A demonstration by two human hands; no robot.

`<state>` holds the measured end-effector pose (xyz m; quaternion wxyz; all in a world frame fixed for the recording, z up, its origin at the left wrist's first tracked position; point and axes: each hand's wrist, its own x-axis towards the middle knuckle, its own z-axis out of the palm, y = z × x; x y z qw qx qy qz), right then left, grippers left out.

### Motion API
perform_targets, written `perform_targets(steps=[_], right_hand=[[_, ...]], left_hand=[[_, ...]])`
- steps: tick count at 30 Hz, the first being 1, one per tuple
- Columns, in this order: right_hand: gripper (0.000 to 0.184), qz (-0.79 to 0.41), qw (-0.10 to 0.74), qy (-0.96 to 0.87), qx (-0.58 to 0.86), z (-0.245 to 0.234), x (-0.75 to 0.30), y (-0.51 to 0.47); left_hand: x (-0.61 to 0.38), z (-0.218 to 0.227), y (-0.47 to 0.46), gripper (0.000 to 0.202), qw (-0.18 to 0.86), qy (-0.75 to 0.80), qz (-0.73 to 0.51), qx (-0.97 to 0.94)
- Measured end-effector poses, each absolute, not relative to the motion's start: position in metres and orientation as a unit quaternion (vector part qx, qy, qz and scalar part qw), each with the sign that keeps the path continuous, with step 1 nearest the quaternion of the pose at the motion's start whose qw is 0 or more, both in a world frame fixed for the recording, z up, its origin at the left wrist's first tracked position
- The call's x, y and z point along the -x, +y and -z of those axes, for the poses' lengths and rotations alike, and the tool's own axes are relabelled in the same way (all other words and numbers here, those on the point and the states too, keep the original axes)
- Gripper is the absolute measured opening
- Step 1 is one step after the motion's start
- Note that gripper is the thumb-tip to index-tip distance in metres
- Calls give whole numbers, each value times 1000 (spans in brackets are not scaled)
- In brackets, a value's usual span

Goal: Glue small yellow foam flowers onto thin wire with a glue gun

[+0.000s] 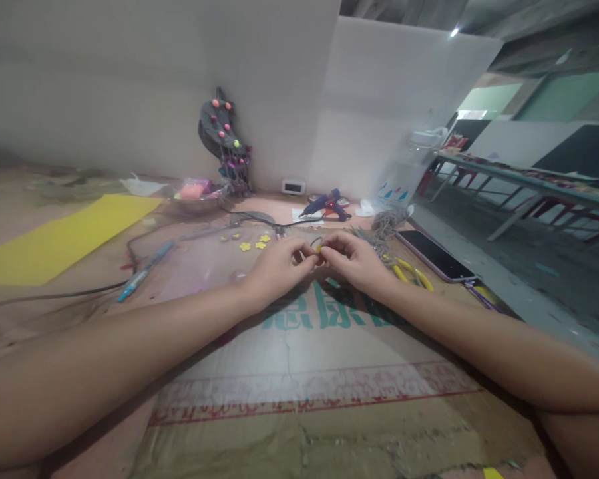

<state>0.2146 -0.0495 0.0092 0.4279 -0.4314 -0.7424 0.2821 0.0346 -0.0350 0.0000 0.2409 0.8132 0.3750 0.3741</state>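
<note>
My left hand (279, 265) and my right hand (353, 261) meet above the cardboard sheet (304, 359), fingertips pinched together on a small yellow piece (319, 249) with a thin dark wire loop rising from it. Both hands are closed in a pinch. Just beyond the hands lie several small yellow flower cut-outs (253, 245) on the cardboard.
A yellow foam sheet (54, 236) lies at left, a blue pen (144, 271) beside a dark cable. A blue glue gun (327, 204), grey twine (384, 226), yellow-handled pliers (412, 273) and a phone (435, 255) lie at right. A dark hanging ornament (224, 143) leans on the wall.
</note>
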Motion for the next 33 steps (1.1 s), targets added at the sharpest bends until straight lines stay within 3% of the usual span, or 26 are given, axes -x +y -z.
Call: perform_targets(steps=[2,7,10,15,21,33], right_hand=[[12,-281,421,-748,429,-9,-215,-50],[12,-297,383,-759,435,-8,-215,-52],[14,-325,377,-753,430,-8,-214,-53],[14,-340,384,-739,437,-6,-214,-51],[13,-320,385,-726,472,-6,-214,-48],[14,-322,425,-714,454,-5,-216,-45]], left_hand=[[-35,3,-32,14,251,381,-395,-797],[-34,11,-26,42,308,352,-443,-765],[-35,14,-21,37,351,325,-419,-772],[-34,10,-18,19,323,362,-411,-772],[-32,-5,-34,21,283,386,-456,-750],[-34,-2,-33,24,280,400,-389,-781]])
